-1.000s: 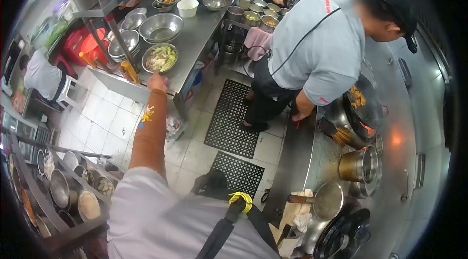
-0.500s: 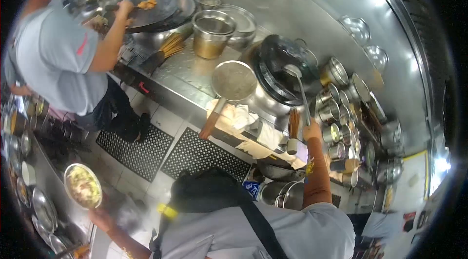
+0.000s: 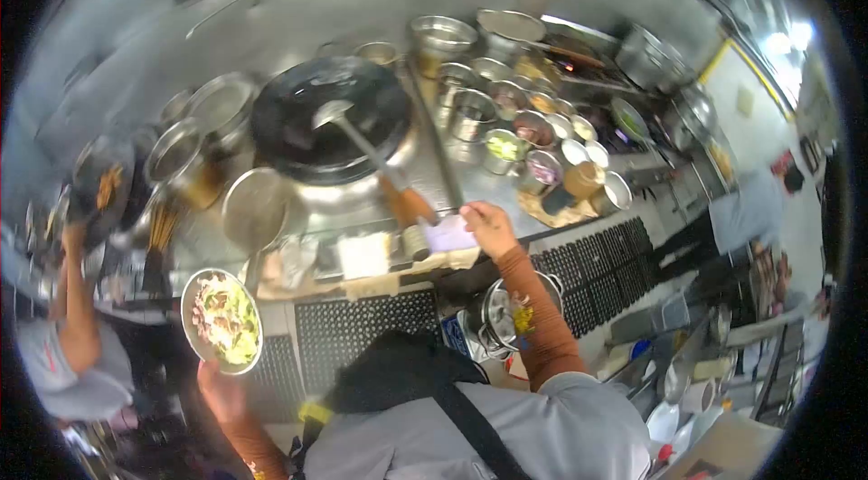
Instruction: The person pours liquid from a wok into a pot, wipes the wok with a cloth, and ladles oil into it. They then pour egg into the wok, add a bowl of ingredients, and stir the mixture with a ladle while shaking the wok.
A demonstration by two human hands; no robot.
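My left hand holds a round metal bowl of chopped green and pale vegetables from below, low at the left, in front of the stove counter. My right hand rests at the counter's front edge, touching a pale lilac item; its grip is unclear. Just left of it lies the wooden handle of a ladle, whose scoop sits in a big black wok. Both forearms wear orange-brown sleeves.
Several small metal seasoning pots crowd the counter right of the wok. Pots and a pan stand to its left. A co-worker at the far left reaches to another wok. Black floor mats lie below; stacked pots by my right arm.
The view swung across the stove. My left hand carried the bowl of vegetables from behind me up beside the counter. My right hand left the ladle handle for the counter's edge.
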